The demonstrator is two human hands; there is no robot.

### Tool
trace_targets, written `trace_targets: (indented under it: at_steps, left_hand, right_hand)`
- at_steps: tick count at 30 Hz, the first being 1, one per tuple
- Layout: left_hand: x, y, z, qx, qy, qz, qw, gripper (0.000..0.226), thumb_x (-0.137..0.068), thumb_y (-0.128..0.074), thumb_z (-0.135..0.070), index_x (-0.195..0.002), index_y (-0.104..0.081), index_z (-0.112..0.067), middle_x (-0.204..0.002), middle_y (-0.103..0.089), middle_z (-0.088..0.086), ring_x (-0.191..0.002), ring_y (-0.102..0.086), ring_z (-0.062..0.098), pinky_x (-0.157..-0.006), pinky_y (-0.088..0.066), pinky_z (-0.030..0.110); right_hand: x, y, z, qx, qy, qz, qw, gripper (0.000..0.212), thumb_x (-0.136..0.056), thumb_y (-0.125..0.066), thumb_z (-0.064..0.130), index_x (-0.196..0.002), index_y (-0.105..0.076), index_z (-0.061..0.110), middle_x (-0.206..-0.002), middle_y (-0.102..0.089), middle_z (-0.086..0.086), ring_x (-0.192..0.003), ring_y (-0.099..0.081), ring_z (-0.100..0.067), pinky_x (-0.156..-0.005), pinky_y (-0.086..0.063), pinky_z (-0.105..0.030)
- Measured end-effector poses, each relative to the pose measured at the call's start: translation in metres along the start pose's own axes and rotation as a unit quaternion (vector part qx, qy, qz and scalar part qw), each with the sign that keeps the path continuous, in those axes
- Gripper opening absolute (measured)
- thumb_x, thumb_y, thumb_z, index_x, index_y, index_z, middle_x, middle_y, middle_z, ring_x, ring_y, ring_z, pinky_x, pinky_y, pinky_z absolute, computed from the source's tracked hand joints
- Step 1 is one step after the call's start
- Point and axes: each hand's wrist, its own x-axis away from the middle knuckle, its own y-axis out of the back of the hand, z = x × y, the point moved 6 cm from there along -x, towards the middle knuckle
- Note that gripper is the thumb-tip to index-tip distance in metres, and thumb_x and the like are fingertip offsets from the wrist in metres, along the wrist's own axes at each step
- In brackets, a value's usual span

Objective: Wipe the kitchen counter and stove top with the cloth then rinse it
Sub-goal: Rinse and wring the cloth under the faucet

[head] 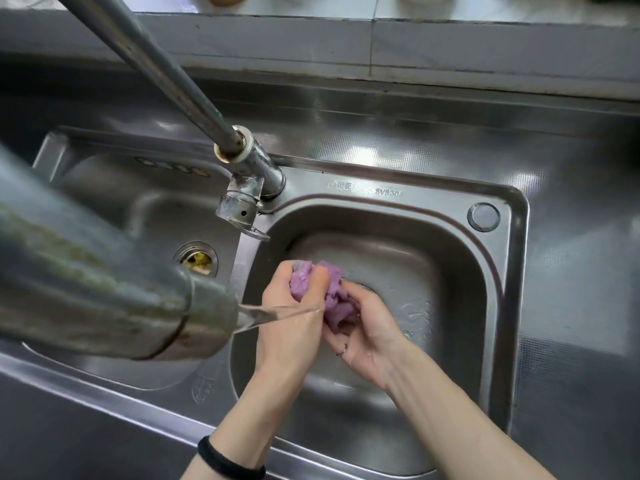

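Note:
A crumpled purple cloth (333, 299) is bunched between both hands over the right basin of a steel double sink (498, 278). My left hand (292, 317) grips its upper part, fingers curled round it. My right hand (367, 334), with a ring on one finger, holds the lower part from the right. A stream of water (277, 311) runs from the faucet spout (145, 299) onto my left hand and the cloth. Much of the cloth is hidden inside the hands.
The faucet's long pipe (166, 77) crosses the upper left, with its base and lever (242, 209) on the divider. The left basin's drain (195, 261) holds food scraps. Steel counter (575, 188) extends right; a tiled ledge (381, 43) runs behind.

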Motion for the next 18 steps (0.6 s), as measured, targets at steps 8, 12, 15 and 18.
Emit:
trace_targets:
  at_steps: [8, 12, 15, 18]
  left_hand:
    - [0.009, 0.010, -0.012, -0.061, -0.058, 0.024, 0.996, 0.012, -0.087, -0.063, -0.036, -0.084, -0.059, -0.026, -0.073, -0.065, -0.009, -0.070, -0.063, 0.011, -0.068, -0.056, 0.032]
    - [0.007, 0.015, -0.011, -0.025, -0.052, 0.016, 0.998, 0.011, -0.090, -0.064, -0.028, -0.089, -0.061, -0.017, -0.075, -0.068, -0.009, -0.071, -0.065, 0.002, -0.067, -0.054, 0.022]
    - [0.000, 0.023, -0.012, -0.022, -0.025, -0.006, 0.999, 0.019, -0.083, -0.062, -0.027, -0.091, -0.060, -0.010, -0.080, -0.066, -0.001, -0.077, -0.063, 0.012, -0.075, -0.057, 0.037]
    - [-0.007, 0.025, -0.017, -0.029, -0.009, -0.032, 0.999, 0.035, -0.074, -0.058, -0.024, -0.097, -0.059, 0.002, -0.087, -0.060, 0.015, -0.078, -0.056, 0.021, -0.076, -0.053, 0.040]
  right_hand:
    - [-0.009, 0.003, 0.000, 0.013, -0.002, -0.049, 0.999, 0.034, -0.099, -0.054, 0.039, -0.078, -0.073, 0.021, -0.067, -0.069, -0.005, -0.058, -0.065, -0.018, -0.084, -0.058, -0.036]
    - [-0.011, -0.008, -0.003, 0.001, -0.007, 0.010, 1.000, 0.052, -0.101, -0.055, 0.044, -0.063, -0.080, 0.019, -0.065, -0.068, -0.006, -0.052, -0.064, -0.015, -0.062, -0.061, -0.030]
    - [-0.007, -0.013, -0.008, 0.012, -0.018, 0.020, 1.000, 0.018, -0.095, -0.067, 0.024, -0.084, -0.077, 0.016, -0.065, -0.069, -0.002, -0.049, -0.062, -0.009, -0.042, -0.050, -0.019]
    - [-0.001, -0.016, -0.006, 0.028, 0.002, 0.029, 0.999, 0.023, -0.095, -0.057, 0.005, -0.113, -0.065, 0.016, -0.082, -0.071, -0.008, -0.047, -0.058, -0.007, -0.032, -0.034, -0.014]
